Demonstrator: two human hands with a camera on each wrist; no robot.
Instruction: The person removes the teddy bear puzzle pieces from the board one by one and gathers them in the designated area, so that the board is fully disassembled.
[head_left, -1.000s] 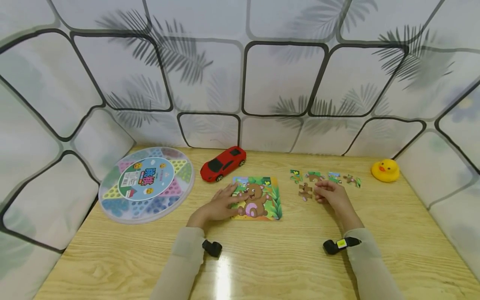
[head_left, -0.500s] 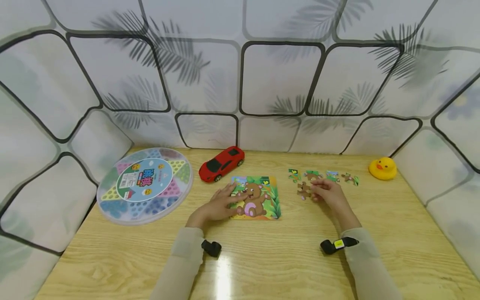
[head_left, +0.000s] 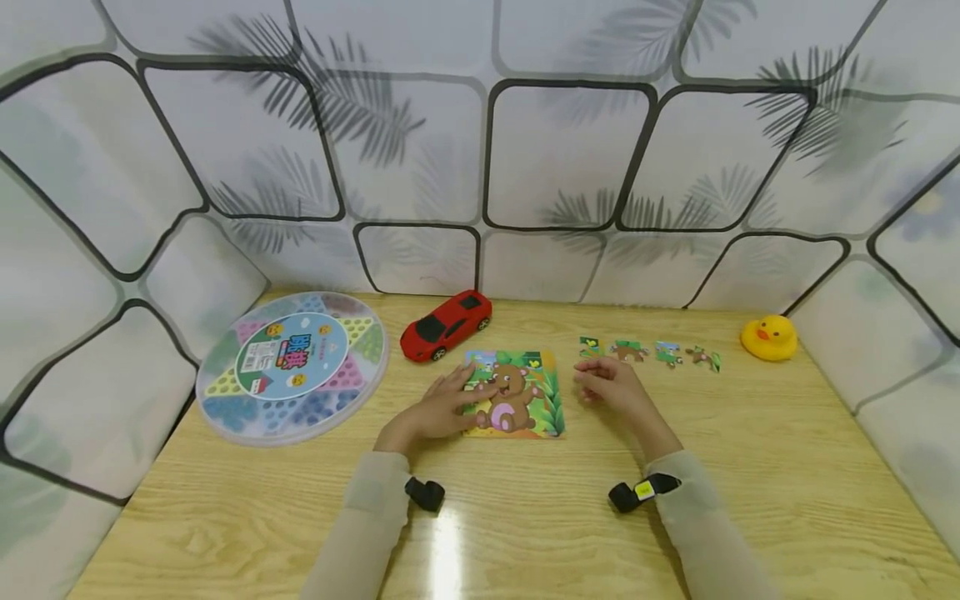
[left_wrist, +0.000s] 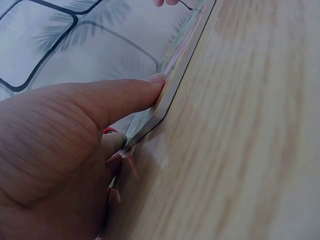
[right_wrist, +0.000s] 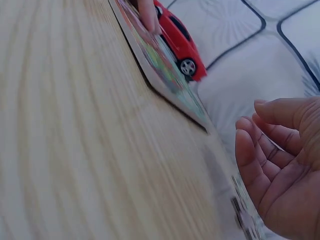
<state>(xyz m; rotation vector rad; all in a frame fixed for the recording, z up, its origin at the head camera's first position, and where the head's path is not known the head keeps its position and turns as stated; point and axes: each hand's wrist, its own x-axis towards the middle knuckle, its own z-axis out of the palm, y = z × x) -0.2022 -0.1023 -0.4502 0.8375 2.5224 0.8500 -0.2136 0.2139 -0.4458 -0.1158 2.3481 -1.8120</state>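
Note:
My left hand point(head_left: 435, 410) rests across the left part of a bear-picture puzzle board point(head_left: 553, 404), fingers spread. In the left wrist view its thumb point(left_wrist: 127, 95) lies on the top face by the board's near edge point(left_wrist: 175, 95). To the board's right, my right hand point(head_left: 611, 390) hovers near a row of loose jigsaw pieces point(head_left: 628, 351). Its fingers are loosely curled, and nothing shows between thumb and fingertips in the right wrist view. Blurred piece edges point(right_wrist: 244, 212) appear just below that hand. The brown piece seen earlier is hidden from view.
A red toy car point(head_left: 446, 327) stands behind the board. At the left lies a round Chinese checkers set point(head_left: 292, 367), and a yellow rubber duck point(head_left: 769, 337) sits at the back right. A patterned cloth wall point(head_left: 558, 158) closes off the table's back and sides.
My right hand has moved left from beside the brown piece toward the board, covering the spot where the piece lay. The left hand stays on the board.

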